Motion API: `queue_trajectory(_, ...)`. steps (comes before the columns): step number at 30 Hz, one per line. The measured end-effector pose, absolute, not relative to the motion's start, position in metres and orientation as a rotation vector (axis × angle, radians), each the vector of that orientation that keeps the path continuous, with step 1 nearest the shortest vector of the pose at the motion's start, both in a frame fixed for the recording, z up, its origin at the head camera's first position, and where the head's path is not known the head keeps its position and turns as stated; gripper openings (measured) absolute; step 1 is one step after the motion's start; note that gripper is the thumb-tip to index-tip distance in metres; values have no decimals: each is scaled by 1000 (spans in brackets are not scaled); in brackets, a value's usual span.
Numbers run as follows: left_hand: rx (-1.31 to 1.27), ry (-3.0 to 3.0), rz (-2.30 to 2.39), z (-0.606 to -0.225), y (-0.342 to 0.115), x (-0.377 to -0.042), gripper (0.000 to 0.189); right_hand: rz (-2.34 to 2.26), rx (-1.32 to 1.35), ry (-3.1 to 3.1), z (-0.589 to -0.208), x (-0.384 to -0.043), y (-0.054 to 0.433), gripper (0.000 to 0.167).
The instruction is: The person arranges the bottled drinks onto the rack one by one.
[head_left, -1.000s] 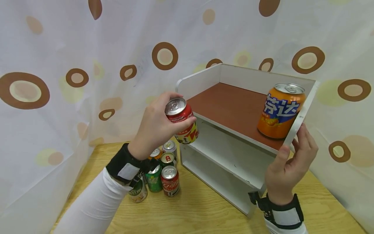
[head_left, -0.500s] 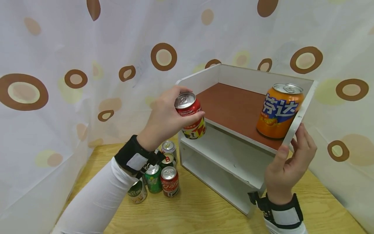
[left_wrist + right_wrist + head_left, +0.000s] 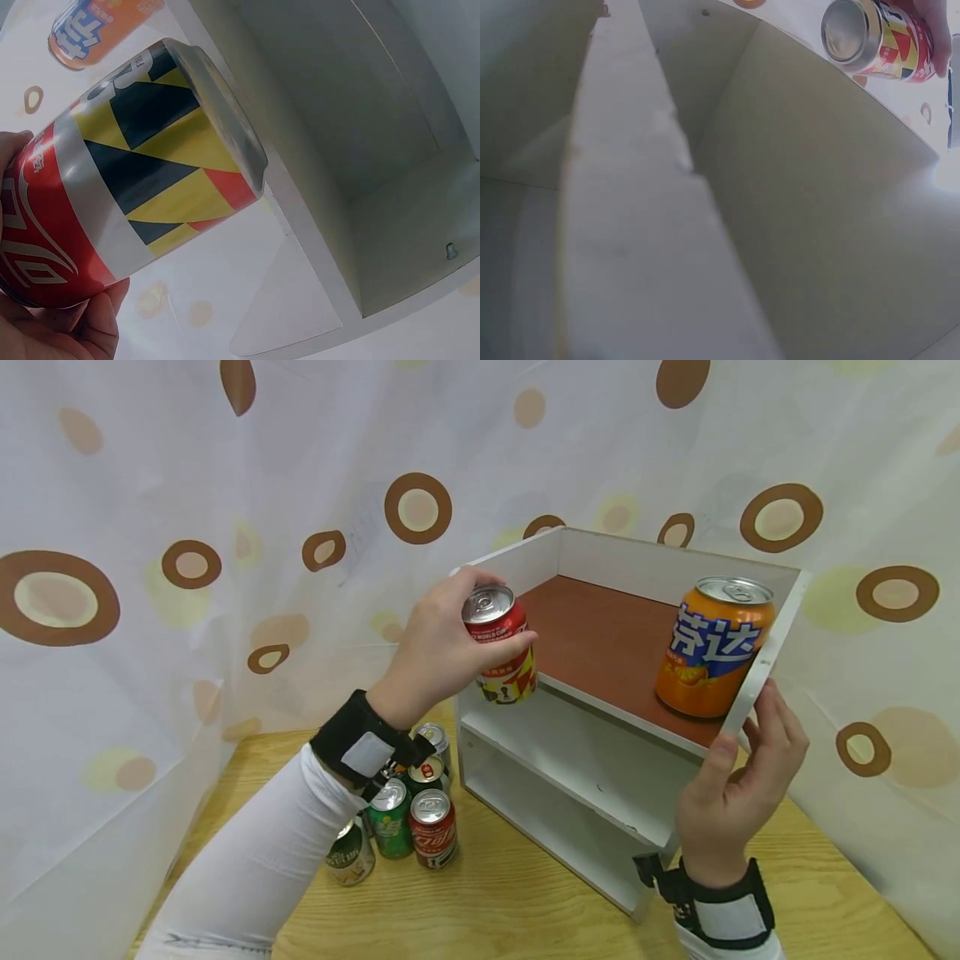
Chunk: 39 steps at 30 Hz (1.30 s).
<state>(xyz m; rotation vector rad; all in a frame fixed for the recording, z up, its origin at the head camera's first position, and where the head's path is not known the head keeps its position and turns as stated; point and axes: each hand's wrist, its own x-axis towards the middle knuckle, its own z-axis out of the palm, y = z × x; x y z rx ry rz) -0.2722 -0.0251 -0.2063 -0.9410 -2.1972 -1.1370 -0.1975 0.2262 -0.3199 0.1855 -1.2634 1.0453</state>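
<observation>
My left hand (image 3: 450, 635) grips a red cola can (image 3: 498, 639) with a yellow and black pattern near its base, thumb in front and fingers behind. The can is held upright in the air at the left front corner of a white shelf unit (image 3: 570, 743). In the left wrist view the can's bottom (image 3: 232, 120) shows beside the shelf's front edge. My right hand (image 3: 750, 777) holds the right side panel of the unit, thumb at the front edge and fingers on the outer face. An orange soda can (image 3: 712, 647) stands on the brown top board (image 3: 592, 627), against that panel.
Several cans stand grouped on the wooden table (image 3: 480, 918) left of the unit, among them a red cola can (image 3: 432, 828), a green can (image 3: 391, 818) and a pale one (image 3: 350, 853). The unit has two open compartments below its top. A patterned curtain (image 3: 300, 460) hangs behind.
My left hand has carried the red can up and to the right, to the front corner of the top board. The right hand keeps its place on the side panel.
</observation>
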Motion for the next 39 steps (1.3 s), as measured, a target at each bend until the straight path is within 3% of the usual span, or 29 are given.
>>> queue_trajectory(39,-895,-2210,-1117,-193,1,-286,57,1035,180,-1267,-320,-197,226,71)
